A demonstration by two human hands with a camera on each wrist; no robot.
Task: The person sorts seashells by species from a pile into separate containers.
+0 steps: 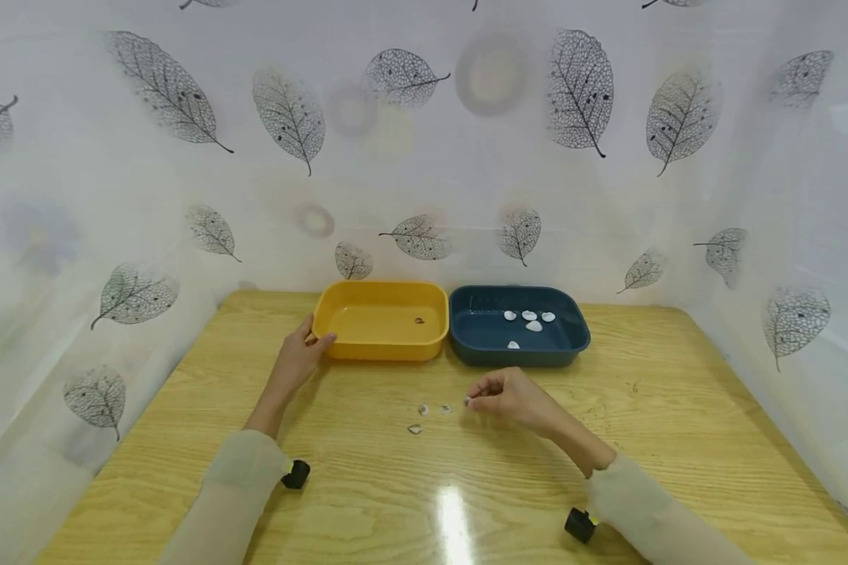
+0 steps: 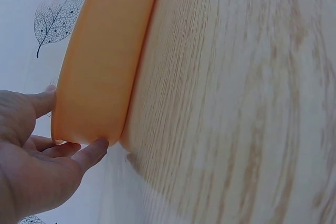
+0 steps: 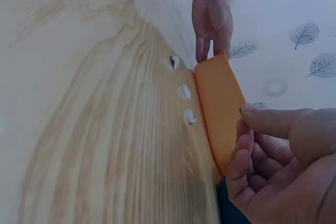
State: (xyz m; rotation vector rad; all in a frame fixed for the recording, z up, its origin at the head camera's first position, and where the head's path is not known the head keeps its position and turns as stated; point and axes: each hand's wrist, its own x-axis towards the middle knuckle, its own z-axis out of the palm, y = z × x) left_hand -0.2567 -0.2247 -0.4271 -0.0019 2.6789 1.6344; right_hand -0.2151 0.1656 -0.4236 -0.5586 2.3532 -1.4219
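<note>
Left hand (image 1: 300, 357) on a yellow tray (image 1: 385, 352), right hand (image 1: 514, 396) pinching a small object (image 1: 469, 401)

Left of the frame's middle in the head view, the left hand grips the left end of the yellow tray, thumb by its near corner. From the left wrist, the thumb touches the rim and other fingers meet the tray's end at lower left. The right hand, just right of the middle, holds the small object in a narrow pinch between thumb and fingertips, which cover most of it.

Three small shells (image 1: 424, 410) lie on the wooden tabletop (image 1: 353, 486) near the center of the head view, to the left of the right hand; in the right wrist view they form a row close to the yellow tray's wall. The yellow tray stands at the center and has a little dark piece (image 1: 419, 320) inside, toward its right side. Just beside it, right of center, stands a dark blue tray (image 1: 516, 359) with five white shells (image 1: 534, 326): four grouped toward the back right and one by the near wall.

Pale sleeves (image 1: 229, 486) enter from the lower left and lower right, each with a small black device (image 1: 296, 474) at the wrist. Behind the tabletop, a whitish curtain (image 1: 424, 184) printed with gray leaves fills the upper frame.
</note>
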